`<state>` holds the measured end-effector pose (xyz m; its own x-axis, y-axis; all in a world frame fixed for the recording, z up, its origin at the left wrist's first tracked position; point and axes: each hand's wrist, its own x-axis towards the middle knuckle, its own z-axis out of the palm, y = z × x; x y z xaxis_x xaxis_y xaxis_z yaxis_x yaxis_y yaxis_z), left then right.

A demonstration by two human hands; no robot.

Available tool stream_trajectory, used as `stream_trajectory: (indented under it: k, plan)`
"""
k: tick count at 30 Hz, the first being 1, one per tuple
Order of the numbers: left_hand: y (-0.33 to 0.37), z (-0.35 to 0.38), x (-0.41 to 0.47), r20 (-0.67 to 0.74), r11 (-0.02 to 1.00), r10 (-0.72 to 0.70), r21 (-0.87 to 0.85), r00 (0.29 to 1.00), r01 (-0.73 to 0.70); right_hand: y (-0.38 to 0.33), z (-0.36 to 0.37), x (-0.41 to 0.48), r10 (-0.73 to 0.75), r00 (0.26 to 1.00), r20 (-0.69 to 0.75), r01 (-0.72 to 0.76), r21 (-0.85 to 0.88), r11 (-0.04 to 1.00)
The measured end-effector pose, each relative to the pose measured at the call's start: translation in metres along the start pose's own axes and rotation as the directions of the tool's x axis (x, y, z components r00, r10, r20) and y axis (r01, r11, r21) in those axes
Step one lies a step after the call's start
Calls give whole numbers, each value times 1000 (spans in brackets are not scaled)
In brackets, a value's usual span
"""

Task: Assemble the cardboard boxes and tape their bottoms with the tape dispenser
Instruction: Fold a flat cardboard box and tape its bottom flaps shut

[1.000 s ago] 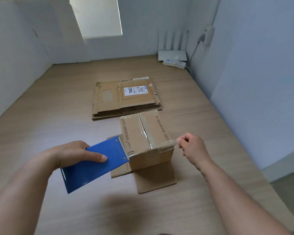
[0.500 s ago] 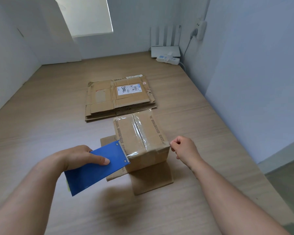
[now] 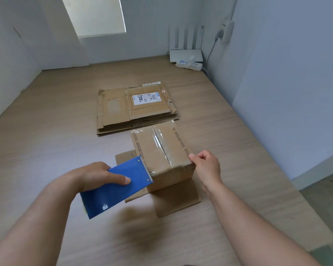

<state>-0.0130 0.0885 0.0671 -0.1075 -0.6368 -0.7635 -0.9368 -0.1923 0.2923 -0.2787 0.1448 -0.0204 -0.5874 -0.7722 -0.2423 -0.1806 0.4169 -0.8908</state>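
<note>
A small cardboard box [image 3: 161,148] stands upside down on the wooden surface, its lower flaps splayed out beneath it. Clear tape runs along its top seam and across its near edge. My left hand [image 3: 96,175] grips the blue tape dispenser [image 3: 117,187], whose toothed blade touches the box's near left corner. My right hand [image 3: 206,166] has curled fingers and pinches the tape end at the box's near right corner.
A stack of flattened cardboard boxes [image 3: 136,108] lies just behind the box. A white router [image 3: 186,54] and a power strip [image 3: 189,64] sit at the far right by the wall. Walls close in on the left and right.
The tape that stretched out past the box's right corner has been pulled down against the box. My right hand moved in to the corner. The dispenser stayed at the left corner.
</note>
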Motion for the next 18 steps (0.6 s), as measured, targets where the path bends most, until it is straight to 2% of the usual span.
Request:
stream_trajectory:
  k: [2, 6, 15, 18]
  plan:
    - [-7, -5, -4, 20, 1000, 21, -8, 1000, -20, -2, 2, 0, 20, 999, -31, -18, 78, 997]
    - [-37, -30, -17, 35, 998, 43, -48, 998, -42, -4, 4, 0, 23, 999, -43, -20, 65, 998]
    - [-24, -12, 1, 24, 996, -91, -17, 996, 91, -5, 9, -2, -33, 997, -72, 31, -23, 999]
    - [-12, 3, 15, -90, 994, -98, 36, 991, 101, -7, 8, -2, -35, 997, -74, 33, -33, 999]
